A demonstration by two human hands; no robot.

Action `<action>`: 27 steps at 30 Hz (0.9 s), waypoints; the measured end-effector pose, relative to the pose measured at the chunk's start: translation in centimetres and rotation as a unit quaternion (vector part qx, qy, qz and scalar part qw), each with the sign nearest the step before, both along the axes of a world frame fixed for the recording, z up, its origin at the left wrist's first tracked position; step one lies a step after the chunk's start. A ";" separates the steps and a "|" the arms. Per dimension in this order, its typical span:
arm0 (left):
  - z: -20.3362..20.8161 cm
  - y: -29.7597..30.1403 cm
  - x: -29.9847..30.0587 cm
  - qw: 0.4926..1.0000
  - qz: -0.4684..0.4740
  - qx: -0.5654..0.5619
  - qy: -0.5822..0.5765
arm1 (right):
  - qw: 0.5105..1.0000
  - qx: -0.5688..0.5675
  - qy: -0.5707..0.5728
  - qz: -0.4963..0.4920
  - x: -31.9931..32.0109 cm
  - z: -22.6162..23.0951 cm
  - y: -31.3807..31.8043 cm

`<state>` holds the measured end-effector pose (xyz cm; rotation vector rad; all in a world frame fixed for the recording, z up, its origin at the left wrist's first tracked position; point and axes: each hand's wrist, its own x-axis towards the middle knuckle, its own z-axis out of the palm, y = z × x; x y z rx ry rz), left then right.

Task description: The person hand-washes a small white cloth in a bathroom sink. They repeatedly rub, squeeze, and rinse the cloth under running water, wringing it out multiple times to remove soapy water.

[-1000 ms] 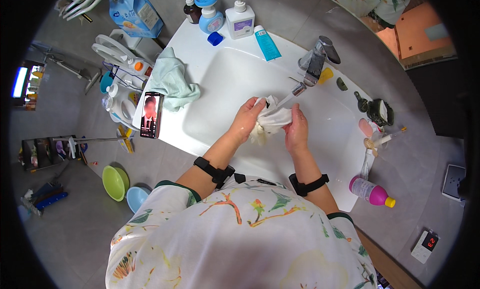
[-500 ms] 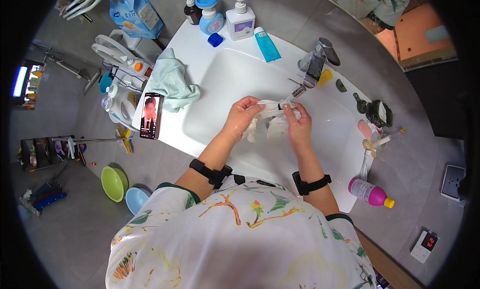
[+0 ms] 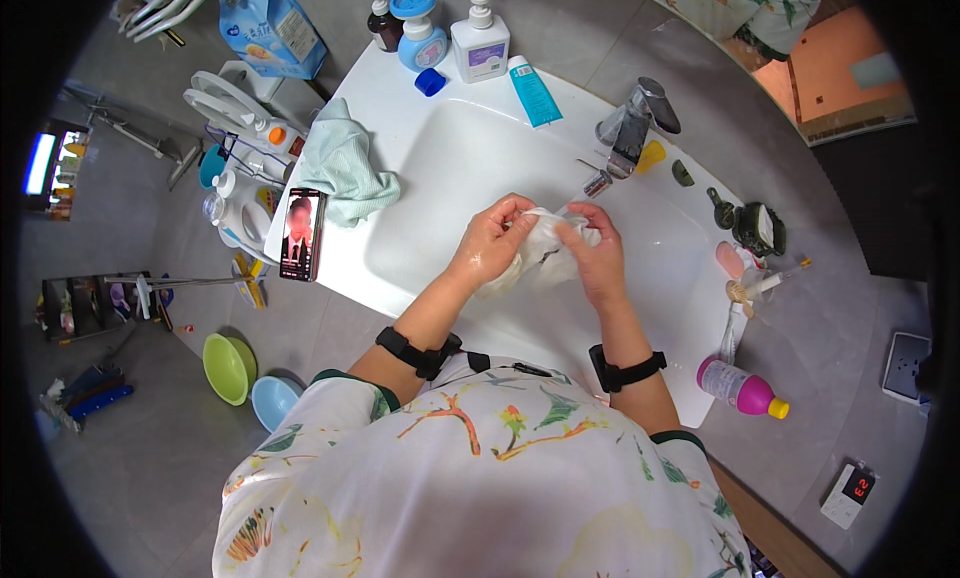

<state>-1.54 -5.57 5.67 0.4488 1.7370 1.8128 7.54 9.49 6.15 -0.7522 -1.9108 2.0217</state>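
Over the white sink [image 3: 430,188], my two hands pinch a wet white cloth [image 3: 545,240] between them. My left hand [image 3: 493,240] is closed on its left side, with the thumb and fingers pressed together. On the other side, my right hand [image 3: 598,253] grips the bunched fabric the same way. A small dark mark shows on the cloth between the hands; its lower folds hang toward the basin. Water from the chrome faucet [image 3: 628,133] runs down beside the fingers onto the cloth. What kind of garment or cloth it is, I cannot tell.
Left of the basin lie a pale green towel [image 3: 345,168] and a phone [image 3: 302,233]. Pump bottles [image 3: 480,43] and a teal tube [image 3: 535,93] line the back. A pink bottle [image 3: 740,386] lies at the right edge. A green basin [image 3: 229,368] is on the floor.
The cloth was stretched flat between my fingers, with a dark strip at its top. Now it is bunched up, and my hands have turned inward around it.
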 end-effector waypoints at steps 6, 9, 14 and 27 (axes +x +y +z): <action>-0.2 -0.1 -0.1 0.999 0.047 0.007 -0.026 | 0.998 0.054 0.003 0.026 0.5 0.8 0.9; -0.2 -0.4 -0.7 0.994 0.048 0.023 -0.094 | 0.999 0.016 -0.015 0.025 0.6 1.4 1.2; 0.2 -0.5 -1.0 0.983 0.026 0.044 -0.178 | 1.000 0.003 -0.006 0.016 0.4 0.2 1.7; 1.2 -1.3 -1.1 0.916 -0.092 0.230 -0.315 | 0.977 0.105 -0.060 0.178 -0.3 1.9 -1.7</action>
